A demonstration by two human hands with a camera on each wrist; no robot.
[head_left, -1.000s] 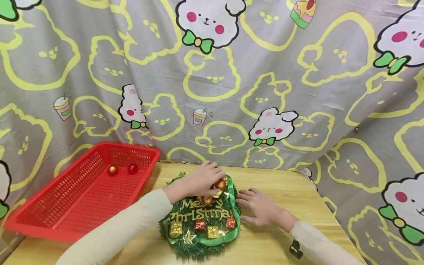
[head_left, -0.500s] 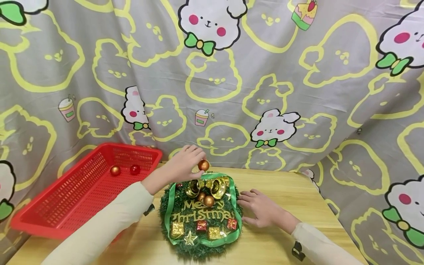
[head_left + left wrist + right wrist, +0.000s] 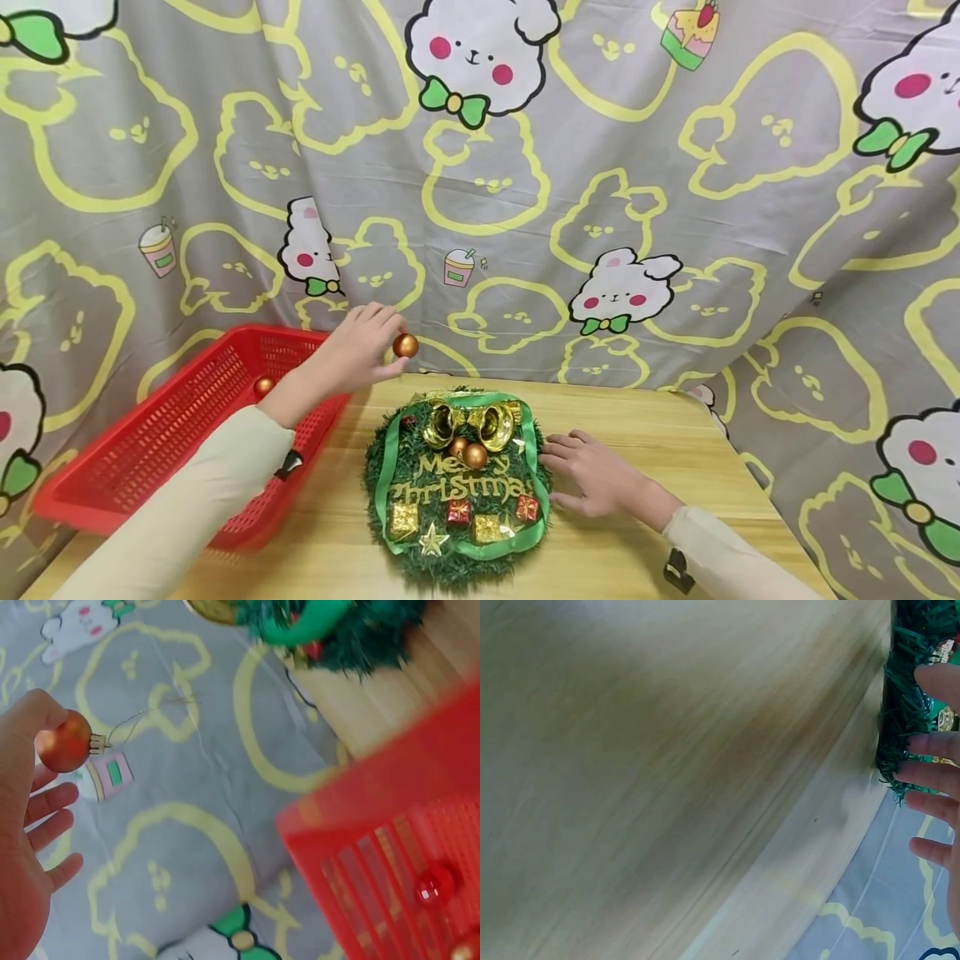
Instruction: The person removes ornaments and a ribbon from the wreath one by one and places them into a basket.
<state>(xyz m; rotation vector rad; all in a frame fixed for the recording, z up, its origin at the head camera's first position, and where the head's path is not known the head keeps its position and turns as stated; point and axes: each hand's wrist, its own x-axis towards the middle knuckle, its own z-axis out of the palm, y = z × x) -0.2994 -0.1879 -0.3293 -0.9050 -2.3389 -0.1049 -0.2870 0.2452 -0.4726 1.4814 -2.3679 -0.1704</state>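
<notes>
My left hand point(image 3: 366, 343) pinches a copper-coloured Christmas ball point(image 3: 406, 345) between thumb and finger, raised over the back right corner of the red basket point(image 3: 97, 467). In the left wrist view the ball's gold cap and thin hanging loop point(image 3: 135, 724) show. A green Christmas wreath point(image 3: 457, 575) lies on the table with gold bells point(image 3: 497, 427), two copper balls point(image 3: 475, 455), gold "Merry Christmas" lettering, small gift boxes point(image 3: 405, 521) and green ribbon. My right hand point(image 3: 588, 473) rests at the wreath's right edge, fingers extended against its tinsel point(image 3: 904, 712).
Inside the basket lie a gold-copper ball point(image 3: 264, 387) and a shiny red ball point(image 3: 435, 885). The wooden table point(image 3: 637, 558) ends at the back against a grey patterned curtain point(image 3: 510, 192).
My left hand has lifted a copper ball off the wreath's bells and carried it left and up toward the basket. The right hand has stayed at the wreath's edge.
</notes>
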